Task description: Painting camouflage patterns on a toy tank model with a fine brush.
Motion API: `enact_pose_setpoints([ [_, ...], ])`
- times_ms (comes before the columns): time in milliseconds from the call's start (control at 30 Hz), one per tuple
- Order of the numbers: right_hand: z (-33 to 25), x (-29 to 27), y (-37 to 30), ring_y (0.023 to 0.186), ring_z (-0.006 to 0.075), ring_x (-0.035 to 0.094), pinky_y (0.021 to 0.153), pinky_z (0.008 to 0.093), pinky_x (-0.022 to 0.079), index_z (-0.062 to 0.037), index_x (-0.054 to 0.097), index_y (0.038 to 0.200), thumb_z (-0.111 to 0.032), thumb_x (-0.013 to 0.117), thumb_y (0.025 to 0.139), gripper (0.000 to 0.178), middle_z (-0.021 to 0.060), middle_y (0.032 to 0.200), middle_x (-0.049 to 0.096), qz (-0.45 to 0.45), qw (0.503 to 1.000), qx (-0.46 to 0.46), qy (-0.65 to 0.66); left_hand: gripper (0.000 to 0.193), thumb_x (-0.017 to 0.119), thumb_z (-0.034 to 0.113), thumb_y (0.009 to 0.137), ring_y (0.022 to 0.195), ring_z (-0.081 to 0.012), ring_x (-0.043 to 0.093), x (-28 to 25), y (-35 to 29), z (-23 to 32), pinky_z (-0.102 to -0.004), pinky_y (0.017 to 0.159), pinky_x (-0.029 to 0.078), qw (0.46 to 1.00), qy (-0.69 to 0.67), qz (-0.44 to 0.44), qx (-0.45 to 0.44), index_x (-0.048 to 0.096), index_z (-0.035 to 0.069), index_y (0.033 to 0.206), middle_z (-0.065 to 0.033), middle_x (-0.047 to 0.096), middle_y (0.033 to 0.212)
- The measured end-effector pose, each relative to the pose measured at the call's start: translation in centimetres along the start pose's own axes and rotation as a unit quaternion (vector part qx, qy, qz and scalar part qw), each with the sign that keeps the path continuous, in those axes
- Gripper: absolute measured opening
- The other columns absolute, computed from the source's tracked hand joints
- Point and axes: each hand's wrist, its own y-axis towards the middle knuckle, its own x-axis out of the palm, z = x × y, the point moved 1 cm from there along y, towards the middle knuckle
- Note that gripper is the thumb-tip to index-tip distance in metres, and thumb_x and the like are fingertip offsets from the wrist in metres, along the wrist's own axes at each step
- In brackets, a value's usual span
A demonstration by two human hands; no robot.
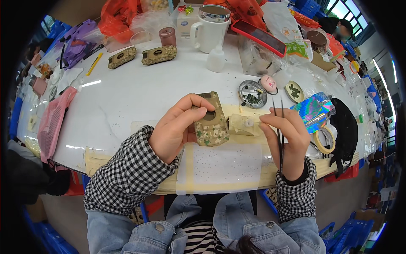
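My left hand (pixel 173 125) grips a camouflage-patterned case (pixel 212 132) with a round opening near its upper part, tilted above the table. Its thumb and index finger rest by that opening. In my right hand (pixel 294 135) a pair of dark tweezers (pixel 282 146) is tucked between the fingers, tips pointing up and away. The right thumb and index fingertips come close together beside a yellowish taped block (pixel 245 125); whether they pinch something small I cannot tell. Beyond that hand lie a round metal tin (pixel 252 94) with dark green bits and a round dish (pixel 294 92) with green pieces.
Two more camouflage cases (pixel 159 55) lie at the back left near a yellow cutter (pixel 94 64). A white mug (pixel 211 31), a squeeze bottle (pixel 216 60) and a red-cased phone (pixel 259 38) stand behind. A tape roll (pixel 324 140) and black bag (pixel 343 131) are right; a white sheet (pixel 224 167) lies in front.
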Motion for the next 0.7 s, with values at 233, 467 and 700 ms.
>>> enact_pose_setpoints([
  [233, -2.2, -0.6, 1.4, 0.069, 0.0178, 0.054, 0.063, 0.0263, 0.044, -0.0011, 0.062, 0.092, 0.0, 0.066, 0.079, 0.013, 0.0085, 0.082, 0.064, -0.012, 0.983, 0.017, 0.18, 0.017, 0.047, 0.012, 0.092, 0.093, -0.0143, 0.061, 0.3, -0.1, -0.1, -0.0316, 0.081, 0.052, 0.997, -0.055, -0.044, -0.042, 0.047, 0.007, 0.108, -0.0071, 0.059, 0.105],
  [467, -2.3, 2.0, 0.6, 0.067, 0.013, 0.049, 0.063, 0.0247, 0.04, -0.0029, 0.057, 0.091, -0.004, 0.059, 0.088, 0.005, 0.0048, 0.08, 0.066, -0.023, 0.956, 0.073, 0.284, 0.016, 0.052, 0.012, 0.091, 0.089, -0.0133, 0.062, 0.5, -0.5, -0.4, -0.0283, 0.077, 0.055, 0.996, -0.065, -0.051, -0.037, 0.049, 0.008, 0.106, -0.0056, 0.058, 0.101],
  [700, -2.2, 2.5, 0.4, 0.065, 0.0131, 0.048, 0.063, 0.0244, 0.04, -0.0033, 0.057, 0.091, -0.003, 0.059, 0.087, 0.005, 0.0045, 0.08, 0.066, -0.036, 0.956, 0.069, 0.283, 0.017, 0.052, 0.013, 0.091, 0.09, -0.0141, 0.062, 0.3, -0.5, -0.5, -0.0293, 0.078, 0.055, 0.996, -0.06, -0.047, -0.04, 0.049, 0.008, 0.107, -0.0061, 0.057, 0.102],
])
